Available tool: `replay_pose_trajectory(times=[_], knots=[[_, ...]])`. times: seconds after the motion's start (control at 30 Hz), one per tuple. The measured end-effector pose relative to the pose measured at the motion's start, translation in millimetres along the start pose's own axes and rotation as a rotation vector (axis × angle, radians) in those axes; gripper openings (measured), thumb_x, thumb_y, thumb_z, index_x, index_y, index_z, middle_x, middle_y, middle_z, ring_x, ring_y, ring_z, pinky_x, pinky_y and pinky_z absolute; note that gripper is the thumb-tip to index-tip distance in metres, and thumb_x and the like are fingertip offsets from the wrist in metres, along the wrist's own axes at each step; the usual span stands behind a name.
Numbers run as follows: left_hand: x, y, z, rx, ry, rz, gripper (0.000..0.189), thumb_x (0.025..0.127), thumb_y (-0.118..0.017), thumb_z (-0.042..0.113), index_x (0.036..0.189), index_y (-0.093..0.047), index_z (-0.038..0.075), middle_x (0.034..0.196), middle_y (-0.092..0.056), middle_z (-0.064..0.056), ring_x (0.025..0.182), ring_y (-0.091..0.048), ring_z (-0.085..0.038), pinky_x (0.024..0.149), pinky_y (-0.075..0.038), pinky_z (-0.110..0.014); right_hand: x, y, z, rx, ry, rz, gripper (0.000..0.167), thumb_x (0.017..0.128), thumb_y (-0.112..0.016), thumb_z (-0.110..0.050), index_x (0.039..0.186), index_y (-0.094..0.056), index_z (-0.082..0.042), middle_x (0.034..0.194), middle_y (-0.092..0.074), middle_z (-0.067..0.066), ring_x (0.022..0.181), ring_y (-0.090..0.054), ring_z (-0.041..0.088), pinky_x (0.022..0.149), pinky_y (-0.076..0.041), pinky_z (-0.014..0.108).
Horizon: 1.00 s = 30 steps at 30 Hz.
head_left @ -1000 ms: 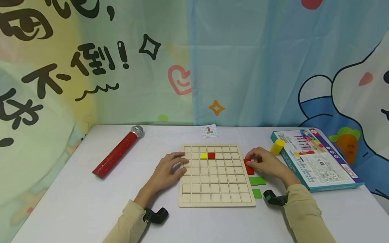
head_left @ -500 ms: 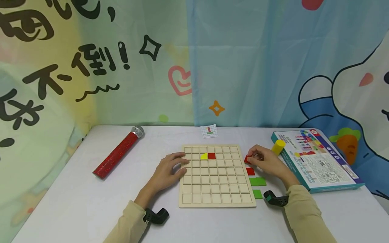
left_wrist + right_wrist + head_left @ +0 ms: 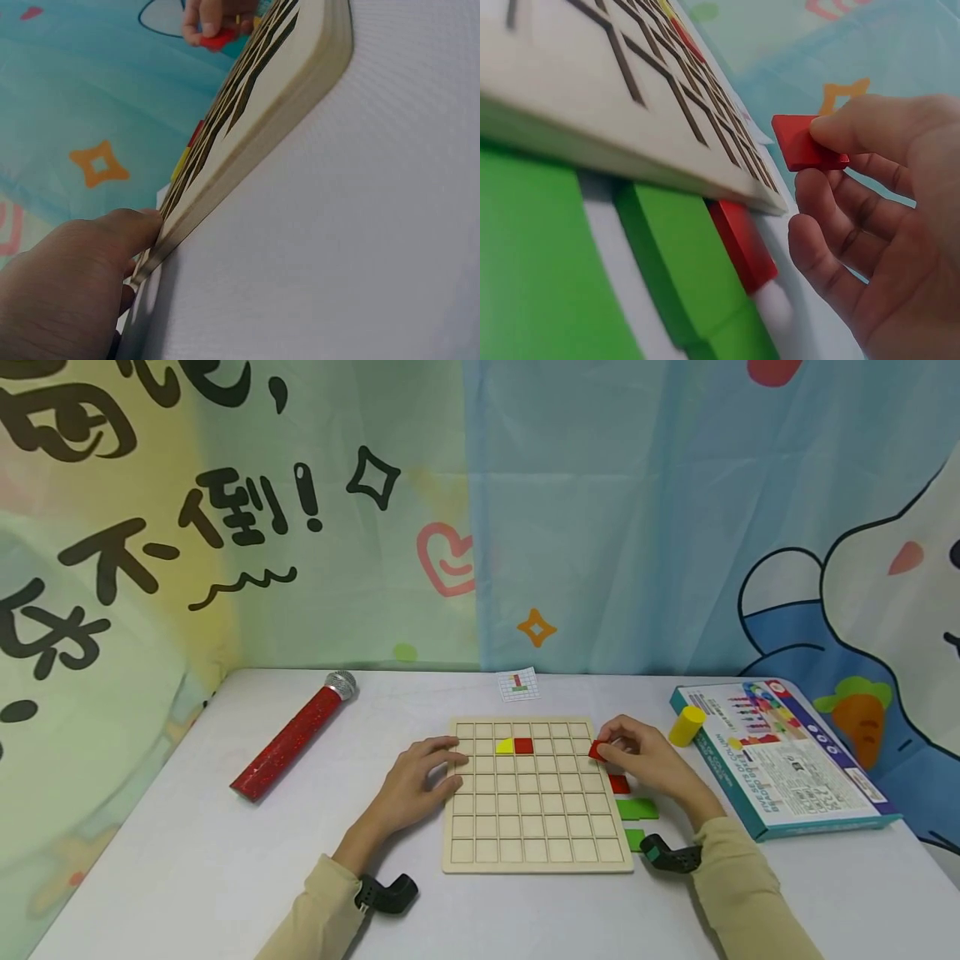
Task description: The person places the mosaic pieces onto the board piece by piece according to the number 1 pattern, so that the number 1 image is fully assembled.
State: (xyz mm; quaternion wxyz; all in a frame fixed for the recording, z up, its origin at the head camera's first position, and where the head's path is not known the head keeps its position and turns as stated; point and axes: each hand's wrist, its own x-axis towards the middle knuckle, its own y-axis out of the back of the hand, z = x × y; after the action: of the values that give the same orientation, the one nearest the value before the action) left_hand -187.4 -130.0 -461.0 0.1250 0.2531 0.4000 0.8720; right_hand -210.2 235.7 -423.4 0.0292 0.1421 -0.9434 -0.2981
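My right hand pinches a square red tile between thumb and fingers, just above the right edge of a wooden grid board. Seen from the right wrist, the red tile is tilted and apart from the board. My left hand rests on the board's left edge, thumb and fingertips touching the rim; the left wrist view shows its thumb against that edge. Side by side in the grid's second row lie a yellow piece with a slanted side and a red square.
Right of the board lie another red tile and green tiles. A yellow cylinder stands against a flat game box. Behind the board is a pattern card. A red microphone lies at left.
My right hand has lifted a red tile from beside the board and carried it left to the board's right edge. My left hand stays in place.
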Motion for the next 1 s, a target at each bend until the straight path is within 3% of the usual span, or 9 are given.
replay_pose_trajectory(times=[0.3,0.87,1.0], knots=[[-1.0,-1.9,-1.3,-0.002,0.01,-0.008,0.027,0.089,-0.065,0.026,0.115,-0.065,0.021,0.136,-0.053,-0.002,0.126,-0.048,-0.023,0.102,-0.036,-0.051,2.0,-11.3,-8.1,0.009,-0.001,-0.013,0.024,0.093,-0.06,-0.025,0.109,-0.055,-0.009,0.107,-0.062,0.013,0.084,-0.056,0.022,0.068,-0.05,0.025],[1.0,0.2,0.4,0.011,0.017,-0.009,0.028,0.089,-0.064,0.028,0.116,-0.066,0.019,0.136,-0.054,-0.004,0.128,-0.047,-0.025,0.102,-0.036,-0.052,13.7,-31.8,-23.0,-0.012,0.073,-0.063,0.02,0.093,-0.06,-0.023,0.109,-0.06,-0.011,0.106,-0.064,0.01,0.087,-0.06,0.018,0.081,-0.048,0.031],[0.4,-0.3,0.4,0.012,0.019,-0.009,0.028,0.089,-0.064,0.028,0.116,-0.066,0.02,0.137,-0.053,-0.004,0.128,-0.047,-0.025,0.102,-0.036,-0.051,16.3,-37.8,-27.0,-0.026,0.081,-0.077,0.019,0.094,-0.059,-0.019,0.109,-0.06,-0.009,0.105,-0.064,0.011,0.085,-0.06,0.021,0.078,-0.048,0.031]])
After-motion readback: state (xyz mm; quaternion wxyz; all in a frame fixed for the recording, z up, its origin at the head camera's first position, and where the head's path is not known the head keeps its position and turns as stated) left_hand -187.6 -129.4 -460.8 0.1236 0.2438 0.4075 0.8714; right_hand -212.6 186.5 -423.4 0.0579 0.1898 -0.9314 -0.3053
